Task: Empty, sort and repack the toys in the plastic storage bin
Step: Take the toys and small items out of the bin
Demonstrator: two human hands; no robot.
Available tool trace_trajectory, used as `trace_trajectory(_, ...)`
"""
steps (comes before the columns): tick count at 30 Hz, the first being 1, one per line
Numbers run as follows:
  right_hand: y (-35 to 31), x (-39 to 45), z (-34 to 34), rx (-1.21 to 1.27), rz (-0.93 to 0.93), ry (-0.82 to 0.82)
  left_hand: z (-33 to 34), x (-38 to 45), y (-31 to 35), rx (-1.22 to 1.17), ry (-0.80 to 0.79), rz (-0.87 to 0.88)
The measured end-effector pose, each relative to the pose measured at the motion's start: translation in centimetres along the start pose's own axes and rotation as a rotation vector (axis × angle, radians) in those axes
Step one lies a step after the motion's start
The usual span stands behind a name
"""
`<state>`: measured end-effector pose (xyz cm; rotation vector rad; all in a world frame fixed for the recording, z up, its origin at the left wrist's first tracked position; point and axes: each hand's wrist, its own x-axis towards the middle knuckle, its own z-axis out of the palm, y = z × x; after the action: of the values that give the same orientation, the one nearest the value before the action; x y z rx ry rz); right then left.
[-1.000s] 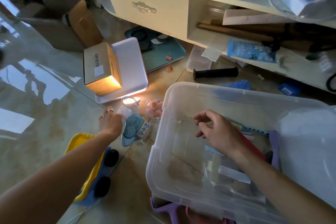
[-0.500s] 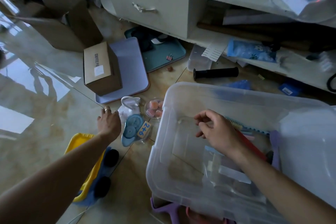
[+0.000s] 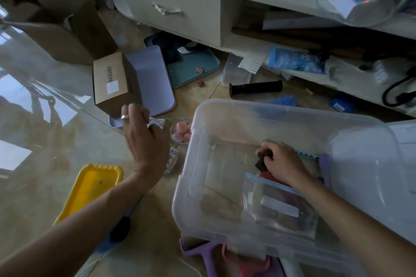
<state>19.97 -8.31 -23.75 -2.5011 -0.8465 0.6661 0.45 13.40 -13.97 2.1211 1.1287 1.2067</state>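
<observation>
Lifting my left hand (image 3: 144,141) off the floor with a white toy (image 3: 156,122) pinched; right hand (image 3: 281,162) now grips a dark piece (image 3: 260,162) inside the clear bin (image 3: 202,220) — emptying continues.

I see two bare forearms reaching in from the bottom edge, with no sleeves showing on either one. My left hand (image 3: 144,139) wears a plain silver ring (image 3: 124,117) on one finger. My right hand (image 3: 284,162) wears no jewellery.

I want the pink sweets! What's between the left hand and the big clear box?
In the head view, the small clear dish of pink pieces sits between the left hand and the plastic bin.
</observation>
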Motion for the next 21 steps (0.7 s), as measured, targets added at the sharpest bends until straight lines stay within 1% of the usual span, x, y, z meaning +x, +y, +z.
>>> trace_trajectory(2,0.3,0.0,0.0,-0.1,-0.024,-0.003,-0.2,-0.6,4.3,-0.132,0.007,0.144)
trace_trajectory(4,0.6,0.0,-0.1,-0.216,-0.037,-0.033,0.2,-1.6,7.4,-0.195,-0.026,0.236)
trace_trajectory(6,1.1,-0.2,-0.3,-0.285,-0.072,-0.073,1.2,-3.0,9.4,-0.219,-0.154,0.252)
trace_trajectory(8,1.7,-0.6,-0.5,-0.337,-0.141,-0.09,3.2,-4.6,10.3,-0.159,-0.363,0.238)
trace_trajectory(10,2.1,-0.9,-0.6,-0.363,-0.211,-0.1,5.8,-6.3,9.8,-0.032,-0.651,0.185)
trace_trajectory(13,2.3,-1.2,-1.3,-0.372,-0.248,-0.142,9.5,-8.7,8.1,0.308,-1.183,0.06)
trace_trajectory(14,2.5,-1.3,-1.5,-0.373,-0.252,-0.143,10.5,-9.5,7.5,0.4,-1.319,0.031)
trace_trajectory(15,2.7,-1.4,-1.7,-0.375,-0.245,-0.147,11.2,-10.3,7.2,0.456,-1.411,0.001)
trace_trajectory(16,3.0,-1.5,-1.9,-0.374,-0.233,-0.16,11.8,-11.0,6.9,0.477,-1.467,-0.04)
trace_trajectory(18,3.5,-1.7,-2.4,-0.363,-0.189,-0.216,12.6,-12.4,6.4,0.459,-1.524,-0.146)
trace_trajectory(21,4.4,-2.0,-2.7,-0.318,-0.138,-0.264,13.2,-13.4,5.8,0.334,-1.513,-0.354)
